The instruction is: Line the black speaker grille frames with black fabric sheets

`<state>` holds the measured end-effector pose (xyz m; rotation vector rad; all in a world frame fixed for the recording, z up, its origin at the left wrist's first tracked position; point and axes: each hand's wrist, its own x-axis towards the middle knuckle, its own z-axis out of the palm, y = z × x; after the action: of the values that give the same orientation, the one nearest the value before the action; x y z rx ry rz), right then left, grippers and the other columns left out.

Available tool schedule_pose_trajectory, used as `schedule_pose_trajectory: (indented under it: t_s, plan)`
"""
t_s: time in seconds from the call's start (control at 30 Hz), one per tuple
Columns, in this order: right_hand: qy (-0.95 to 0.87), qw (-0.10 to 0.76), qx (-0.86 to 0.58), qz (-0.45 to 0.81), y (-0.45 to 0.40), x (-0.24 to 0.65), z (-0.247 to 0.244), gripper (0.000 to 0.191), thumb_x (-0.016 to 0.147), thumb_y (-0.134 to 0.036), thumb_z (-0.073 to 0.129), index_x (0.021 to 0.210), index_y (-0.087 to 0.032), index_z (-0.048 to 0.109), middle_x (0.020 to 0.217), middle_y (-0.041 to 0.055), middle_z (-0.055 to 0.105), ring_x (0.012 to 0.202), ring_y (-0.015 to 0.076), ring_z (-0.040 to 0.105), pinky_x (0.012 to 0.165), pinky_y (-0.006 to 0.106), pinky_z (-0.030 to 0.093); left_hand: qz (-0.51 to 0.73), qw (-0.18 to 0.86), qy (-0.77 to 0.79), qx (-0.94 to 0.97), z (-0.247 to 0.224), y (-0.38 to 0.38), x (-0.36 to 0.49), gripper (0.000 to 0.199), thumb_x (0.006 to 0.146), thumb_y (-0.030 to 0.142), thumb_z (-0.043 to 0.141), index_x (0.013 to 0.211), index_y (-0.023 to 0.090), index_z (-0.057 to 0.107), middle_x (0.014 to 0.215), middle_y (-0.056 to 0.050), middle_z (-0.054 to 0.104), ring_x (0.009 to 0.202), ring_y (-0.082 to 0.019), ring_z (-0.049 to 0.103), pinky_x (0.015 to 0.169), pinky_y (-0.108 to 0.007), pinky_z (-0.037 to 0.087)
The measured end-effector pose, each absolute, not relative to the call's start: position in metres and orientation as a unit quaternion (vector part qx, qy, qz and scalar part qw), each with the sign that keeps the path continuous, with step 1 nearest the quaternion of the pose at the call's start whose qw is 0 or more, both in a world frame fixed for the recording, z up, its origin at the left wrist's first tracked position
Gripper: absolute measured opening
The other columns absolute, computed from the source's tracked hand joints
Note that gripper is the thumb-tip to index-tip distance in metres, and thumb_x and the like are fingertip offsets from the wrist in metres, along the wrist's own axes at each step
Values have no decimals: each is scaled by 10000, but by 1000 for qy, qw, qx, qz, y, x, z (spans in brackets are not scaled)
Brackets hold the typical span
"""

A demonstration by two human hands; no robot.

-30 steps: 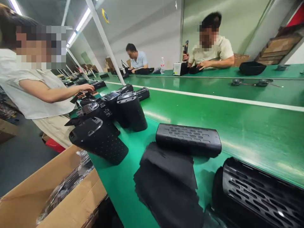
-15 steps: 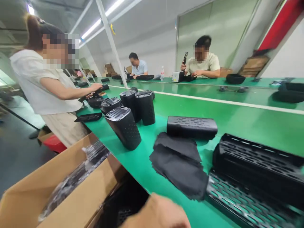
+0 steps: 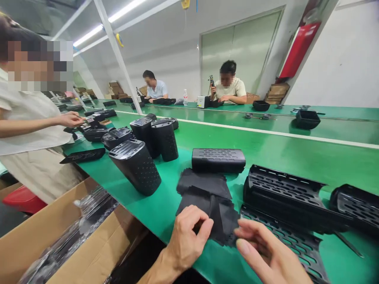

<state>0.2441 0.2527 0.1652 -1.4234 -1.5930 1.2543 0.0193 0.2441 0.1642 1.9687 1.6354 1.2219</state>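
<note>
Beside the cardboard box point(image 3: 89, 252), perforated black housings point(image 3: 136, 165) are stood upright; a flat black casing point(image 3: 218, 159) is laid beyond.

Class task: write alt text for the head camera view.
Two bare hands, left hand and right hand, meet at a stack of thin black fabric sheets on a green workbench, among black perforated plastic speaker shells; co-workers work nearby.

a factory assembly floor: a long green conveyor bench point(image 3: 266, 154) across the frame, rows of black plastic speaker housings point(image 3: 136, 165) at left centre, seated workers point(image 3: 229, 85) at upper centre, cardboard cartons point(image 3: 89, 252) lower left.
</note>
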Motion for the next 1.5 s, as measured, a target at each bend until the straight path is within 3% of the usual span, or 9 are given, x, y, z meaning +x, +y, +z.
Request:
schedule_pose_trajectory:
  t_s: [0.07, 0.2, 0.47, 0.63, 0.8, 1.0, 1.17, 1.33, 1.5]
  plan:
    - [-588, 313, -523, 532, 263, 230, 168, 593, 873, -697, 663, 1243, -234, 642, 966, 48, 714, 765, 212, 649, 647, 298, 531, 459, 148, 527, 700, 158, 237, 32, 211, 998, 270, 573, 791, 230, 590, 741, -9, 636, 722, -172, 587, 736, -344, 459]
    - [-666, 281, -503, 474, 265, 226, 174, 414, 984, -587, 552, 844, -219, 678, 734, -1, 658, 678, 182, 591, 621, 280, 459, 455, 141, 477, 738, 146, 234, 42, 112, 973, 242, 575, 878, 239, 634, 770, -29, 677, 738, -201, 613, 731, -374, 483]
    - [-627, 246, -677, 296, 260, 321, 159, 523, 904, -715, 548, 1125, -327, 820, 1211, 6, 787, 1165, 354, 721, 913, 363, 587, 377, 168, 542, 732, 150, 248, 29, 123, 1016, 245, 551, 969, 252, 663, 931, -36, 721, 872, -208, 672, 830, -363, 544]
    - [-604, 150, -754, 207, 271, 366, 156, 552, 906, -760, 419, 1012, -346, 768, 836, 15, 778, 840, 345, 722, 776, 444, 541, 350, 175, 549, 738, 170, 273, 50, 111, 1016, 252, 556, 984, 248, 662, 973, -18, 712, 947, -219, 631, 863, -390, 509]
    - [-587, 161, -764, 213, 266, 390, 146, 564, 872, -807, 492, 1112, -329, 673, 1001, -1, 735, 769, 272, 664, 713, 402, 491, 236, 153, 569, 773, 174, 308, 83, 173, 981, 318, 610, 1109, 227, 682, 1069, -59, 684, 1015, -276, 590, 912, -458, 490]
    - [-575, 156, -761, 256, 268, 390, 142, 562, 884, -769, 455, 1192, -307, 540, 806, -31, 676, 719, 256, 630, 703, 386, 458, 202, 146, 583, 773, 169, 322, 104, 159, 910, 331, 680, 1004, 206, 648, 986, -52, 630, 967, -267, 562, 856, -417, 464]
    - [-560, 192, -758, 275, 261, 390, 144, 479, 898, -725, 513, 1127, -305, 483, 787, -52, 653, 730, 233, 609, 724, 363, 435, 290, 286, 554, 726, 176, 307, 102, 152, 904, 243, 658, 851, 230, 516, 872, 22, 578, 846, -178, 532, 760, -328, 409]
    - [-561, 236, -706, 363, 253, 397, 145, 535, 895, -786, 526, 940, -258, 595, 727, -29, 541, 725, 213, 502, 676, 327, 364, 382, 548, 489, 561, 173, 285, 104, 362, 947, 463, 663, 829, 244, 400, 700, 80, 501, 596, -91, 429, 543, -225, 310]
    - [-515, 315, -669, 433, 239, 392, 168, 479, 874, -711, 645, 810, -246, 548, 774, -28, 538, 758, 192, 498, 665, 290, 377, 431, 641, 449, 448, 168, 272, 101, 451, 889, 521, 763, 874, 240, 410, 678, 92, 517, 558, -60, 445, 506, -164, 387]
